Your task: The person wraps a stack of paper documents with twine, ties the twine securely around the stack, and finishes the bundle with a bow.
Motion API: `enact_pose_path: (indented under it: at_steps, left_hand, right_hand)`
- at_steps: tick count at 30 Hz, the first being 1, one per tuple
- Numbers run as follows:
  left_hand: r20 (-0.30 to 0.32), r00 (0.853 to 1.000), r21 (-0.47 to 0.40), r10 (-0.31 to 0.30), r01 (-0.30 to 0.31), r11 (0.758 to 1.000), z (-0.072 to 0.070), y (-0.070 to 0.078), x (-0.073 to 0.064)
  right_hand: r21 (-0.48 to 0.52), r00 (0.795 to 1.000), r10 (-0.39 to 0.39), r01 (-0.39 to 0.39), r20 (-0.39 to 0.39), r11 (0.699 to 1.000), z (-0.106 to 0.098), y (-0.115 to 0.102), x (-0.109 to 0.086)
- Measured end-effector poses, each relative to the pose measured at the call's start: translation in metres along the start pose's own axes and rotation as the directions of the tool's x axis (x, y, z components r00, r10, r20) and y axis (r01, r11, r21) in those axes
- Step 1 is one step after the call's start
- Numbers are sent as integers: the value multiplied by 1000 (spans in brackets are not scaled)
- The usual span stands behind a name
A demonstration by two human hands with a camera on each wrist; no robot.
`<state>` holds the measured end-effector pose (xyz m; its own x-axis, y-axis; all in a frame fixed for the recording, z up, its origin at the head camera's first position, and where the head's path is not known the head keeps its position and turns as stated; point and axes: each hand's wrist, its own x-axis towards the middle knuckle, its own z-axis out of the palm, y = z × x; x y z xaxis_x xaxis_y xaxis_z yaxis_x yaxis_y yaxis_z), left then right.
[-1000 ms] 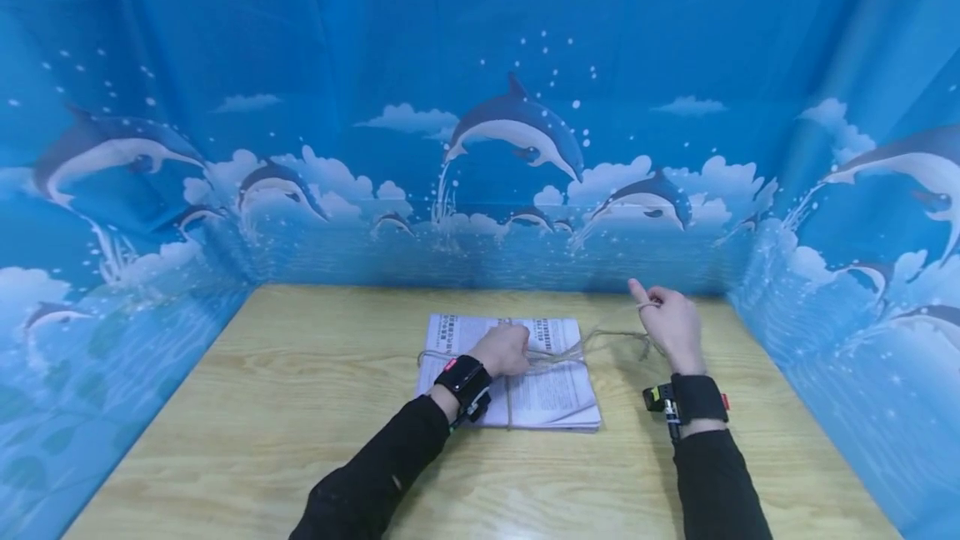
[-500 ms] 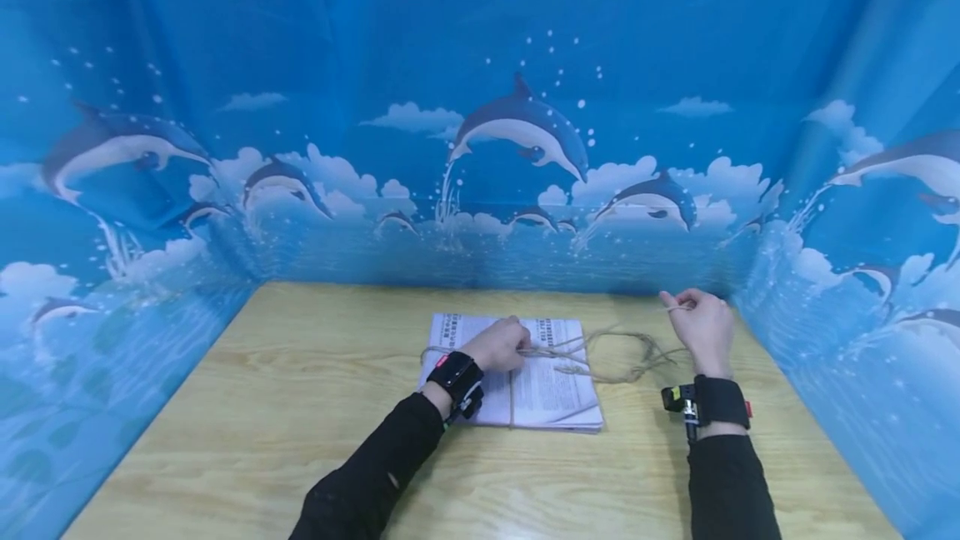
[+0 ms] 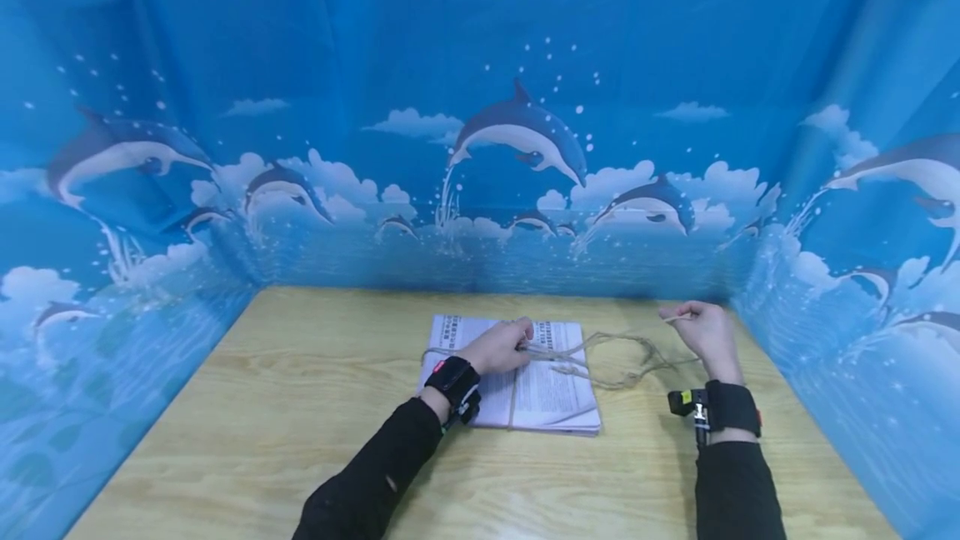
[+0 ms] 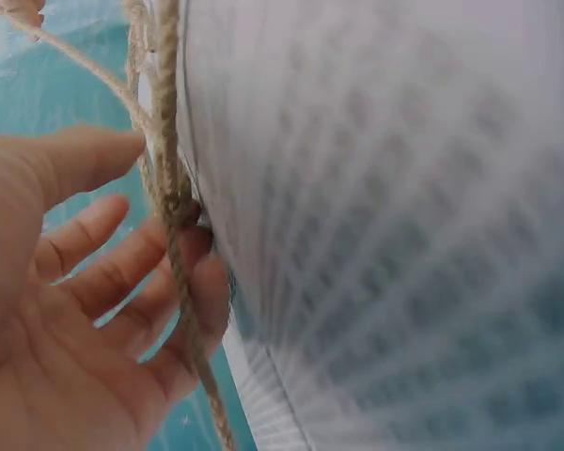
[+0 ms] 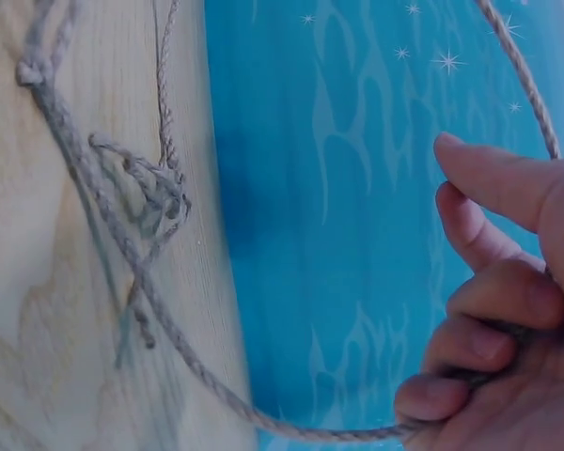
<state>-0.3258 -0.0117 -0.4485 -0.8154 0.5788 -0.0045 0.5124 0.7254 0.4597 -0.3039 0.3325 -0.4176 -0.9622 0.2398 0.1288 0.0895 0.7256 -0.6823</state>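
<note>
Presently, a stack of printed sheets (image 3: 551, 397) is laid on the table (image 3: 300, 407), crossed both ways by twine (image 4: 167, 85). Near the crossing, the twine is hooked by the bent fingers of the left hand (image 3: 495, 347) (thumb standing apart from those tips); a strand is gripped under the lower fingers of the right hand (image 3: 710, 340). Slackening could be caused by a slipped left hold; snagging, by the loose tangle (image 5: 164, 193).

Tan twine (image 5: 160, 310), blue dolphin-print backdrop (image 3: 480, 40)
</note>
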Motion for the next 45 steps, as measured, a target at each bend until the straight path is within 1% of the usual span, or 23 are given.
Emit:
enact_pose_path:
  at_steps: [2, 5, 9, 11, 14, 16, 18, 19, 21, 24, 26, 28, 31, 32, 33, 34, 36, 38, 39, 41, 43, 45]
  left_hand:
    - [-15, 1000, 48, 24, -23, 999, 1, 0, 2]
    - [-49, 998, 128, 39, -32, 991, 2, 0, 6]
    - [-89, 995, 158, 38, -24, 987, 2, 1, 11]
    - [-86, 995, 174, 56, -41, 984, 2, 1, 12]
    - [-61, 991, 202, 120, -105, 974, 2, 2, 13]
    - [-47, 986, 205, 160, -147, 968, 2, 2, 13]
    - [-37, 983, 200, 182, -171, 965, 3, 2, 13]
    - [-35, 983, 194, 180, -170, 966, 4, 3, 13]
    - [-33, 985, 212, 167, -156, 965, 5, 3, 11]
    - [-37, 992, 282, 123, -107, 953, 6, 5, 7]
    - [-53, 995, 354, 91, -66, 933, 6, 6, 3]
    - [-79, 995, 425, 59, -20, 905, 4, 6, -2]
    - [-131, 990, 512, 46, 28, 858, 2, 0, -8]
    - [-149, 988, 521, 43, 41, 853, 0, -3, -10]
    - [-166, 985, 520, 44, 49, 853, -1, -7, -11]
    - [-181, 982, 506, 45, 54, 861, -3, -11, -13]
    - [-194, 980, 454, 52, 43, 890, -10, -18, -17]
    - [-195, 980, 373, 47, 30, 927, -18, -25, -23]
    - [-202, 978, 334, 50, 21, 943, -22, -30, -27]
    - [-219, 974, 245, 64, -9, 970, -29, -38, -35]
    - [-239, 969, 126, 56, -26, 992, -35, -46, -45]
    - [-276, 961, 13, 35, -33, 999, -40, -56, -55]
  right_hand:
    - [3, 1000, -4, 4, 10, 1000, 1, 0, 0]
    - [11, 1000, -9, 9, 26, 1000, 2, 0, 2]
    - [31, 1000, -14, 14, 28, 999, 1, 0, 4]
    - [34, 1000, -16, 15, 27, 999, 1, -1, 4]
    - [20, 999, -21, 21, 38, 1000, 1, -2, 4]
    - [18, 998, -23, 22, 51, 1000, 2, -2, 4]
    - [10, 998, -25, 24, 55, 1000, 2, -2, 3]
    - [17, 998, -23, 22, 56, 1000, 3, -2, 3]
    - [20, 998, -23, 22, 53, 1000, 4, -1, 2]
    - [20, 997, -34, 33, 72, 999, 4, 1, 1]
    - [21, 994, -42, 40, 101, 999, 4, 4, 0]
    - [20, 991, -42, 40, 131, 999, 3, 6, -2]
    - [-6, 990, -6, 7, 142, 1000, 1, 8, -2]
    - [-18, 990, 8, -6, 139, 1000, 0, 8, -3]
    - [-34, 991, 18, -14, 133, 999, 0, 8, -2]
    - [-50, 991, 25, -18, 128, 999, -1, 7, -2]
    - [-72, 991, 20, -11, 132, 997, -1, 7, -2]
    - [-71, 986, -11, 24, 169, 997, -2, 8, -1]
    - [-67, 980, -30, 44, 194, 997, -2, 8, -1]
    - [-30, 963, -55, 65, 262, 997, -2, 10, -1]
    - [-1, 940, -79, 84, 331, 996, -2, 11, 0]
    - [28, 919, -87, 82, 386, 996, -2, 9, 1]
